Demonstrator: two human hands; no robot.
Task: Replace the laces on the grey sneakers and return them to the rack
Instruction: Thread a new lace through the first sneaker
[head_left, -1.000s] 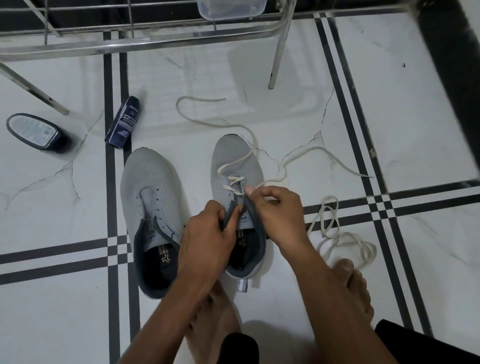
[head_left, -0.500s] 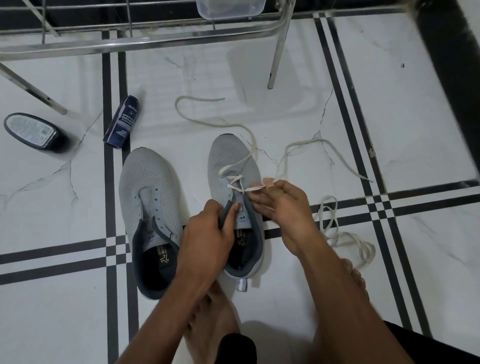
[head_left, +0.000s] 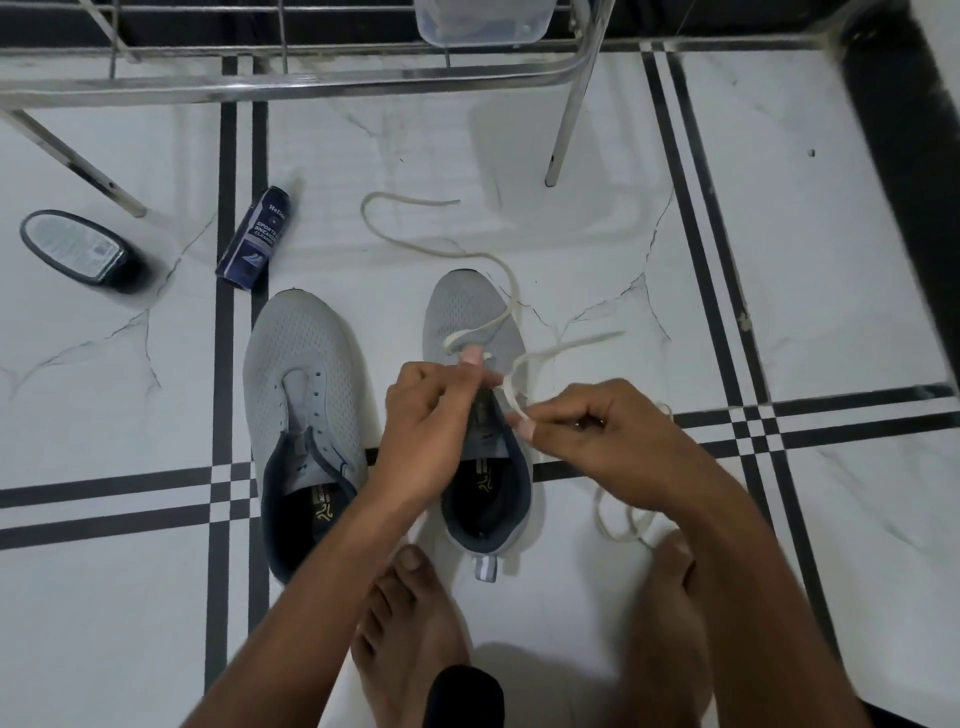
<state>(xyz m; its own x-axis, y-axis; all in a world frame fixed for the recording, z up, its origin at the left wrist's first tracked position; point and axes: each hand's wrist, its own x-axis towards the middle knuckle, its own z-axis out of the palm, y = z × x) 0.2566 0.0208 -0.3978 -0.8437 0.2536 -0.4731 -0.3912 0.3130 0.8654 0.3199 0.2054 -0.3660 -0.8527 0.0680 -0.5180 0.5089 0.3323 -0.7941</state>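
Both grey sneakers sit side by side on the tiled floor (head_left: 779, 260), toes toward the steel shoe rack (head_left: 311, 85), heels near the person's bare feet: openings face the worker, so the eyelets are in easy reach.

Right sneaker (head_left: 467, 312): being laced. The cream lace (head_left: 511, 306) is through the lowest eyelets only, its far tail trailing up the floor in a loose curl. Left hand (head_left: 426, 426) has a pinching grip at the tongue and eyelet row, thumb and fingers closed on the upper, likely to steady the shoe and hold the eyelet open. Right hand (head_left: 602, 431) pinches the near run of the same lace between thumb and fingertips, closed on it, drawn off to the side, probably taking up slack or lining up the tip for the next hole.

Left sneaker (head_left: 301, 374): no lace, eyelets bare, tongue exposed. A second lace (head_left: 623, 530) lies looped beside the right foot, presumably kept for it.

Off left, well apart: sneaker cleaner bottle (head_left: 254, 236) lying down, and a dark oval container (head_left: 78, 249). A clear plastic tub (head_left: 483, 23) sits on the rack.

Judgement: early stage; return to the rack is a long way off.
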